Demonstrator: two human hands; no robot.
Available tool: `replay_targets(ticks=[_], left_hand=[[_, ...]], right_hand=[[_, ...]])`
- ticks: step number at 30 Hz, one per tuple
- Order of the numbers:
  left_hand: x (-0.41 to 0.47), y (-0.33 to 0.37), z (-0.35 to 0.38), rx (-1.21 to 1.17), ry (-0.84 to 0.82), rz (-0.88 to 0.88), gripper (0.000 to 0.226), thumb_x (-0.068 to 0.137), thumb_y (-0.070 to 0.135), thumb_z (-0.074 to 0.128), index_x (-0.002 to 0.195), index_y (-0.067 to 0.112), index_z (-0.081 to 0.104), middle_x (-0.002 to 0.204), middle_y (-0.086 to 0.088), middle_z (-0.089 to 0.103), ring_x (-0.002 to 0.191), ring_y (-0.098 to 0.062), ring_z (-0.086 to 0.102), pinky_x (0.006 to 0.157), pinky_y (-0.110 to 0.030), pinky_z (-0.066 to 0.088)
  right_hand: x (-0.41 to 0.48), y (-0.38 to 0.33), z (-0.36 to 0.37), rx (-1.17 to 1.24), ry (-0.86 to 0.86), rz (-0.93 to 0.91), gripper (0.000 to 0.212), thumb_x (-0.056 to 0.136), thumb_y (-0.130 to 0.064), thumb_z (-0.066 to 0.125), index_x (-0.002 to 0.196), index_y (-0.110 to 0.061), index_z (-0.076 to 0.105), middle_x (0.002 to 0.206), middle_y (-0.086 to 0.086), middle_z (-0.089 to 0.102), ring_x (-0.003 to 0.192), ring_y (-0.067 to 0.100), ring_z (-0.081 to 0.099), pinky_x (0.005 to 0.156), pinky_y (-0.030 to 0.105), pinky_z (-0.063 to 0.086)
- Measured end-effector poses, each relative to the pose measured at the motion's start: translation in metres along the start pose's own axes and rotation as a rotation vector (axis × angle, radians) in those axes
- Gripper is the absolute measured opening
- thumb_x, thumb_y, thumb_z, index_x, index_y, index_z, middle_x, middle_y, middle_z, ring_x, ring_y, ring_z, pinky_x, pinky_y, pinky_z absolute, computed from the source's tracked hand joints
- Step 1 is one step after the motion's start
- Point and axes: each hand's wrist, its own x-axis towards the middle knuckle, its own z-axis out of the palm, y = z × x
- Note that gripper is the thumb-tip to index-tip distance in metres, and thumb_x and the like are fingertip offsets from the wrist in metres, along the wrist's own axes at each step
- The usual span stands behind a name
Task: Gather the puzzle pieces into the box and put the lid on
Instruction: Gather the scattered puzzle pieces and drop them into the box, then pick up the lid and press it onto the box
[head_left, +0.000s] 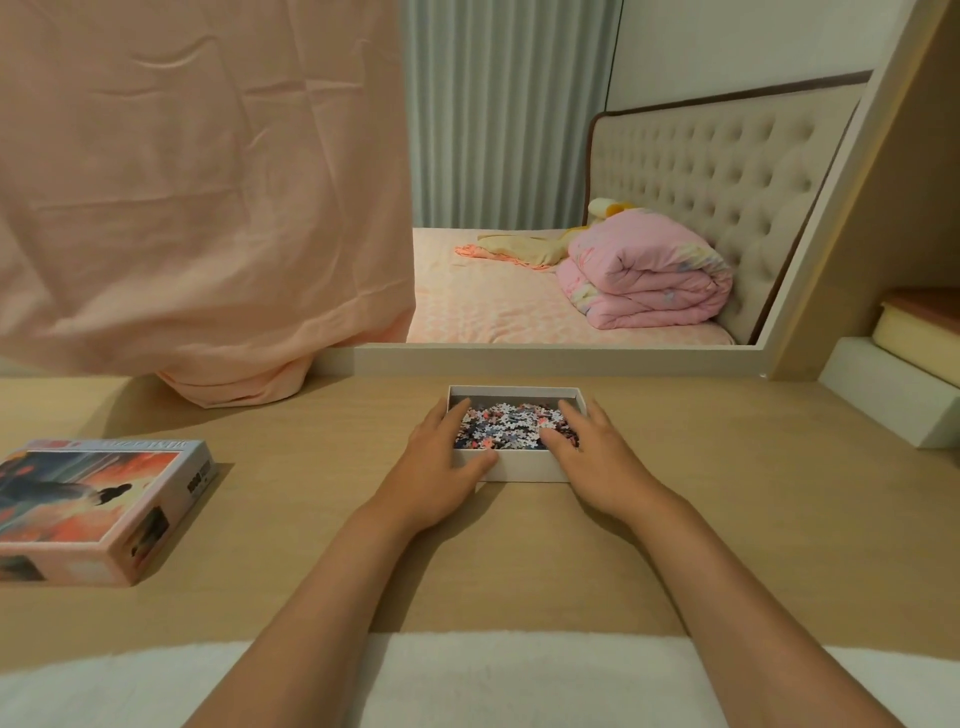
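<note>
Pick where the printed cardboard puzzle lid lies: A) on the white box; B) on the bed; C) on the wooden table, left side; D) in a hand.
C: the printed cardboard lid lies on the wooden table, well left of the open white box.

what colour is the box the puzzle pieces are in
White: the box shows plainly in the head view.

Table (727, 519): light wood. Centre: box (524, 467). Lower left: lid (98, 509), picture side up. Upper left: bunched cloth (234, 387).
</note>
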Motion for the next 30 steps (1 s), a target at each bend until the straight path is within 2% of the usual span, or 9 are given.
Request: replay_targets(ticks=[5, 8, 12, 16, 19, 22, 26, 28, 30], left_hand=[[-0.007, 0.004, -0.011, 0.015, 0.023, -0.012, 0.079, 0.087, 0.05, 0.061, 0.152, 0.025, 0.024, 0.151, 0.003, 0.03, 0.14, -0.016, 0.029, 0.115, -0.035, 0.028], [-0.014, 0.005, -0.019, 0.045, 0.011, -0.048, 0.081, 0.087, 0.052, 0.062, 0.153, 0.027, 0.021, 0.15, 0.003, 0.03, 0.139, -0.017, 0.029, 0.112, -0.034, 0.029], [-0.022, 0.007, -0.036, 0.109, -0.006, -0.058, 0.085, 0.086, 0.056, 0.06, 0.154, 0.028, 0.016, 0.154, 0.002, 0.027, 0.142, -0.019, 0.022, 0.114, -0.037, 0.026], [-0.034, -0.002, -0.071, 0.194, 0.094, -0.056, 0.075, 0.091, 0.05, 0.056, 0.153, 0.024, 0.022, 0.155, 0.0, 0.029, 0.143, -0.019, 0.023, 0.115, -0.036, 0.024], [-0.047, -0.021, -0.105, 0.373, 0.136, -0.134, 0.068, 0.093, 0.047, 0.055, 0.151, 0.022, 0.028, 0.153, -0.006, 0.034, 0.141, -0.023, 0.029, 0.113, -0.038, 0.027], [-0.067, -0.04, -0.133, 0.489, 0.116, -0.241, 0.064, 0.094, 0.047, 0.051, 0.15, 0.023, 0.031, 0.154, -0.007, 0.032, 0.14, -0.026, 0.028, 0.112, -0.041, 0.026], [-0.097, -0.077, -0.157, 0.687, 0.188, -0.334, 0.055, 0.095, 0.048, 0.042, 0.141, 0.017, 0.04, 0.15, -0.012, 0.036, 0.14, -0.033, 0.027, 0.115, -0.047, 0.022], [-0.107, -0.092, -0.167, 0.813, 0.169, -0.433, 0.055, 0.095, 0.05, 0.039, 0.138, 0.014, 0.042, 0.15, -0.016, 0.037, 0.14, -0.038, 0.027, 0.115, -0.053, 0.021], [-0.114, -0.098, -0.175, 0.86, 0.137, -0.511, 0.056, 0.094, 0.051, 0.036, 0.136, 0.014, 0.042, 0.145, -0.015, 0.042, 0.135, -0.037, 0.035, 0.111, -0.054, 0.026]], right_hand=[[-0.006, 0.0, 0.003, -0.011, -0.066, -0.038, 0.073, 0.098, -0.058, 0.045, 0.158, -0.025, 0.02, 0.167, 0.003, -0.006, 0.154, 0.02, 0.002, 0.122, 0.037, 0.012], [-0.01, -0.001, 0.006, -0.034, -0.086, -0.068, 0.073, 0.096, -0.061, 0.045, 0.158, -0.028, 0.022, 0.167, 0.003, -0.004, 0.154, 0.022, 0.006, 0.123, 0.04, 0.014], [-0.012, -0.01, 0.003, -0.277, -0.008, -0.084, 0.073, 0.096, -0.068, 0.033, 0.158, -0.033, 0.017, 0.167, 0.007, 0.001, 0.154, 0.025, 0.0, 0.122, 0.05, 0.006], [-0.017, -0.051, 0.006, -0.256, 0.059, -0.227, 0.066, 0.097, -0.064, 0.036, 0.155, -0.034, 0.026, 0.166, 0.006, 0.01, 0.153, 0.023, 0.003, 0.122, 0.047, 0.007], [-0.021, -0.094, 0.026, -0.198, -0.02, -0.388, 0.063, 0.098, -0.058, 0.043, 0.154, -0.033, 0.03, 0.164, 0.004, 0.019, 0.151, 0.022, 0.011, 0.122, 0.043, 0.011], [-0.021, -0.134, 0.058, -0.239, -0.113, -0.488, 0.063, 0.097, -0.054, 0.048, 0.154, -0.033, 0.031, 0.164, 0.005, 0.019, 0.151, 0.023, 0.014, 0.122, 0.041, 0.012], [-0.025, -0.179, 0.104, -0.263, -0.256, -0.555, 0.067, 0.096, -0.051, 0.051, 0.155, -0.032, 0.027, 0.165, 0.007, 0.016, 0.151, 0.024, 0.015, 0.122, 0.041, 0.016], [-0.028, -0.194, 0.121, -0.262, -0.321, -0.57, 0.07, 0.095, -0.05, 0.053, 0.156, -0.032, 0.025, 0.165, 0.008, 0.014, 0.151, 0.026, 0.015, 0.122, 0.041, 0.017], [-0.031, -0.203, 0.133, -0.267, -0.366, -0.576, 0.072, 0.095, -0.05, 0.054, 0.157, -0.032, 0.021, 0.166, 0.009, 0.012, 0.152, 0.027, 0.015, 0.122, 0.043, 0.018]])
